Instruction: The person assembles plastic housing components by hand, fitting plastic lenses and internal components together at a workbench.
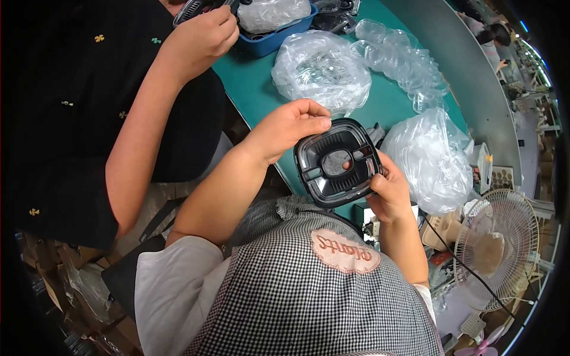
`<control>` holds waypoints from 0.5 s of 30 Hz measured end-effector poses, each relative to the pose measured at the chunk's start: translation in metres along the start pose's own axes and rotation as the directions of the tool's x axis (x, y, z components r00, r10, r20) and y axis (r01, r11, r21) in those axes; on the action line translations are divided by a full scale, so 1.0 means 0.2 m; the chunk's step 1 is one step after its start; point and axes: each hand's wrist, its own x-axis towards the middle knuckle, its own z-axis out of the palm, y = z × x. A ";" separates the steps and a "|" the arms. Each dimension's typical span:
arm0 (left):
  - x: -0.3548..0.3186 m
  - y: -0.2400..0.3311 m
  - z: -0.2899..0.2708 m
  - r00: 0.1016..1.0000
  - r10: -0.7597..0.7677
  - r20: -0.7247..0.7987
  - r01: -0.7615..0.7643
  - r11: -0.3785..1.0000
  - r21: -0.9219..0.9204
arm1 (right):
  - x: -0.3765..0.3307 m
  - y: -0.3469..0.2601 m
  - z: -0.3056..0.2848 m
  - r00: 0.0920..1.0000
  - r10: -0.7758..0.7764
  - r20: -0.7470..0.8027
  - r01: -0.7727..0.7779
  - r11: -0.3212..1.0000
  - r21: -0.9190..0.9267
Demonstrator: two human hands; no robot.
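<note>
A square black plastic tray (339,161) with rounded corners, ribbed inner walls and a greyish round patch in its middle is held up in front of my chest. My right hand (389,188) grips its right side, thumb over the rim and fingers behind. A fingertip shows near the middle of the tray. At the upper left corner, my left hand (297,126) is closed, thumb and bent fingers pinched at the rim. Just beyond lies a clear plastic bag (320,70), bunched up on the green table (380,107).
A person's hand (205,41) at the left holds a black container (193,12). Behind stands a blue bin (270,43) with bagged items. Clear plastic lids (409,62) lie in a row near the grey partition (487,77). Another clear bag (428,160) and a fan (497,250) stand to the right.
</note>
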 end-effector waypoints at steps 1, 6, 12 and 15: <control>0.01 0.00 0.00 0.999 -0.015 -0.032 0.017 0.999 0.047 | 0.00 0.01 0.01 1.000 0.021 -0.006 -0.021 1.000 0.001; 0.07 0.00 0.07 0.974 0.087 -0.208 0.080 0.729 0.680 | 0.03 0.03 0.02 0.988 0.113 -0.110 -0.120 0.991 -0.058; 0.08 -0.03 0.06 1.000 -0.009 -0.029 0.016 0.970 0.241 | 0.01 0.04 -0.02 0.993 0.047 -0.111 -0.036 0.995 0.096; 0.03 -0.05 0.05 0.999 0.032 0.031 -0.031 0.999 -0.041 | -0.01 0.04 -0.02 0.990 -0.007 -0.144 0.027 0.991 0.134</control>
